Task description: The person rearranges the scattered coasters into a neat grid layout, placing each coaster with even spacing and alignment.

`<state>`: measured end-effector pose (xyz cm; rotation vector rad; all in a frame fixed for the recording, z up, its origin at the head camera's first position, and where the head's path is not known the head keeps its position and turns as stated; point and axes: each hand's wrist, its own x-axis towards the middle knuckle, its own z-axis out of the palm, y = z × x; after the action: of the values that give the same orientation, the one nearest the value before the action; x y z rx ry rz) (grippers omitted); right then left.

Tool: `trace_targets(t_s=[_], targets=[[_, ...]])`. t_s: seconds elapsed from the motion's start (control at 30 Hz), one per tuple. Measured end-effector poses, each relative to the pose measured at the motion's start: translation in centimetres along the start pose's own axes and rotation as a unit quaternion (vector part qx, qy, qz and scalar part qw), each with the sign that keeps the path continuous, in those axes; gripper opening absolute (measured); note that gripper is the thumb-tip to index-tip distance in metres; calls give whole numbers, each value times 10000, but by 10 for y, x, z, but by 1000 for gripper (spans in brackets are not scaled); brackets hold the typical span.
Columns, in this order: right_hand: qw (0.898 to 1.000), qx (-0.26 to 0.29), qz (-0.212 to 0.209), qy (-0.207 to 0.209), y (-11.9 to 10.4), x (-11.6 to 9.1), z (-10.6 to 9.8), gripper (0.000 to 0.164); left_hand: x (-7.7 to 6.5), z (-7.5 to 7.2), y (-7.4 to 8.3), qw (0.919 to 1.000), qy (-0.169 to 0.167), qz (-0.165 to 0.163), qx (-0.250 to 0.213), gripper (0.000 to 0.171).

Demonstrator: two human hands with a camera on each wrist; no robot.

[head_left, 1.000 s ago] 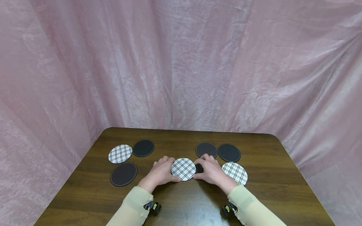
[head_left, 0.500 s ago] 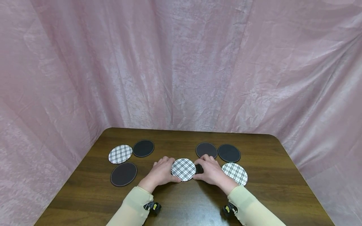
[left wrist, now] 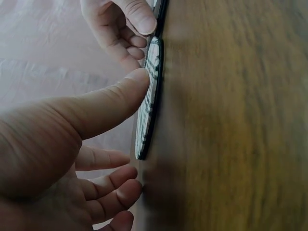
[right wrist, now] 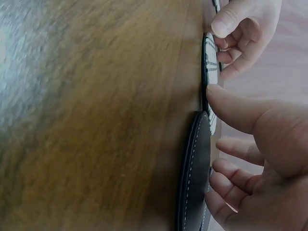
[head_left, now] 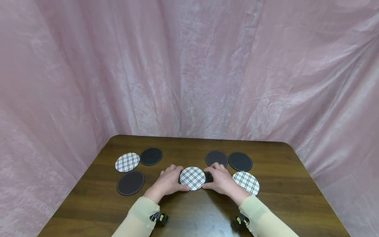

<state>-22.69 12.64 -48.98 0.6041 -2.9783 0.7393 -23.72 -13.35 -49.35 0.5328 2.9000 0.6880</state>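
Note:
A round coaster with a white and black plaid face [head_left: 192, 178] lies at the middle of the table, between both hands. My left hand [head_left: 170, 180] holds its left side, thumb at the near edge and fingers toward the far edge. On the opposite side my right hand [head_left: 219, 178] holds it the same way, thumb tip on the rim. Beneath the right hand a black coaster [head_left: 209, 177] shows partly; in the right wrist view a stitched black coaster [right wrist: 196, 173] adjoins the plaid one. The plaid coaster [left wrist: 150, 103] appears edge-on in the left wrist view.
On the wooden table [head_left: 189, 217], a plaid coaster [head_left: 127, 162] and two dark coasters [head_left: 130, 183] [head_left: 151, 156] lie at left. Two dark coasters [head_left: 216, 158] [head_left: 240, 161] and a plaid coaster [head_left: 246, 182], partly covered by the right arm, lie at right. Pink curtain [head_left: 189, 65] hangs behind.

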Motion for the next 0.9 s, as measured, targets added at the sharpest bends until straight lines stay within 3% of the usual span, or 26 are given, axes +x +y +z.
trace_targets(t_s=[0.33,0.7,0.9], targets=[[9989,14,-219,420,-2,10,4,66,-4,-7,-12,9991,367,-22,207,89],[9988,73,-425,235,-16,28,-3,77,-9,-27,-24,9978,638,-53,153,89],[9980,101,-606,180,-23,38,-1,78,-11,-38,-32,9959,827,-144,344,88]])
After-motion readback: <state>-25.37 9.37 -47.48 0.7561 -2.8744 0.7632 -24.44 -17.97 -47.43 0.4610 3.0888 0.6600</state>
